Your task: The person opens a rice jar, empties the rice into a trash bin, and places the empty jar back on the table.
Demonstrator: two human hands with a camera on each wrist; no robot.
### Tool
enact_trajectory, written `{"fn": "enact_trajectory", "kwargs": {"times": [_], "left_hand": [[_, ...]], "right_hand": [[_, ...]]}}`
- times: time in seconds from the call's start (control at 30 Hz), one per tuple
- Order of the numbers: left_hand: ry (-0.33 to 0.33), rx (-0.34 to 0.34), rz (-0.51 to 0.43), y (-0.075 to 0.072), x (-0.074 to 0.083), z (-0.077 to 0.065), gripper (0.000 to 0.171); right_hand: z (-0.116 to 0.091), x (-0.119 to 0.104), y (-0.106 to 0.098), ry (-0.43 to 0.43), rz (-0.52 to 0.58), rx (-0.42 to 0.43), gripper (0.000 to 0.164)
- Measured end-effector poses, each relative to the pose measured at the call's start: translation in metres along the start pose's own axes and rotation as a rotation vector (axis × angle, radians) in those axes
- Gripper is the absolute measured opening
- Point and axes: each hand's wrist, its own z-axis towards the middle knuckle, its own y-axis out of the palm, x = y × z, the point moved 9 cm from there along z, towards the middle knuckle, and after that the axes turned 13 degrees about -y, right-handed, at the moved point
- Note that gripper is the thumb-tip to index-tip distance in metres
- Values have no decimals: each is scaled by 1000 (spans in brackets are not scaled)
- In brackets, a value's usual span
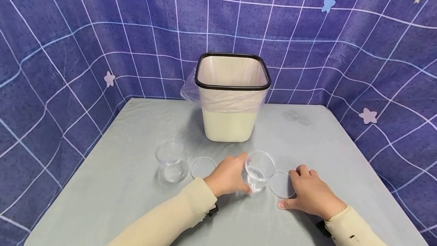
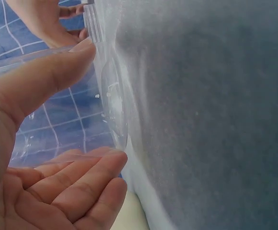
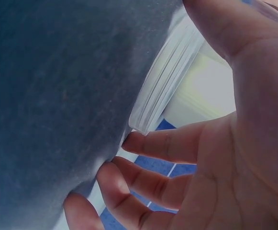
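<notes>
My left hand [image 1: 228, 175] grips a clear plastic jar [image 1: 260, 168] that stands upright with its mouth uncovered. In the left wrist view, the thumb [image 2: 57, 72] lies along one side of the jar and the fingers [image 2: 88, 187] along the other, near its base. To the right of that jar, a clear round lid [image 1: 282, 186] lies flat on the table. My right hand [image 1: 313, 192] is spread around the lid's right side, thumb apart from the fingers. In the right wrist view, the ridged lid edge [image 3: 165, 79] shows between thumb and index finger, with the fingertips down at the table.
Left of my left hand stands a second clear jar [image 1: 172, 162], and beside it lies another clear lid [image 1: 203, 167]. A cream bin [image 1: 229, 124] with a black rim and a plastic liner stands behind them on the grey-covered table [image 1: 136, 132]. Blue grid-patterned cloth [image 1: 143, 41] hangs around the table.
</notes>
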Motion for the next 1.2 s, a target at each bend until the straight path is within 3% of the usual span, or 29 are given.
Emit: {"fn": "enact_trajectory", "kwargs": {"times": [0.4,0.8,0.93,1.03,1.2], "left_hand": [[8,-5,23,4,0,-2,86],[-86,-37,-21,3,-14,-7,97],[-98,-53,-39,-10,-19,-15,106],[-75,-33,-4,-22,-18,-29,100],[-5,110,87,-59,-9,-58,79]], "right_hand": [[-2,-3,-2,-8,-8,36,106],[3,-4,0,-26,-18,46,107],[6,-5,0,-26,-3,49,109],[3,-3,0,-19,-2,48,109],[-2,2,-2,-13,-5,60,108]]}}
